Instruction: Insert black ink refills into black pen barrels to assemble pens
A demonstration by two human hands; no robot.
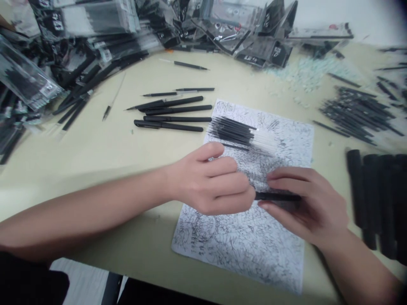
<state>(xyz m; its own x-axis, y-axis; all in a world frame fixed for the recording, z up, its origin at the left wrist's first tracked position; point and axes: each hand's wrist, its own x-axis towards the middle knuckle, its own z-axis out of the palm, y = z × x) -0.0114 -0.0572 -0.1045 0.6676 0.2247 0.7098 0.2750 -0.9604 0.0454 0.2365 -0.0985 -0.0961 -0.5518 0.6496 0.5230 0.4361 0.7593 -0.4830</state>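
Note:
My left hand (219, 182) is closed in a fist over the scribbled paper, around the left end of a black pen (276, 196). That end of the pen is hidden by the fingers. My right hand (311, 203) is open around the pen's other end, thumb below and fingers above, spread apart. Whether the pen's right end touches the palm, I cannot tell. Just beyond my left hand, a bundle of pen refills (233, 130), dark at one end and clear at the other, lies on the sheet of paper (254, 250).
Several capped black pens (171, 126) lie left of the paper, with loose refills (190, 65) beyond. A refill pile (356, 112) and black pen barrels or caps (372, 190) sit at right. Plastic packets (98, 19) crowd the back, near small pale bits (311, 74).

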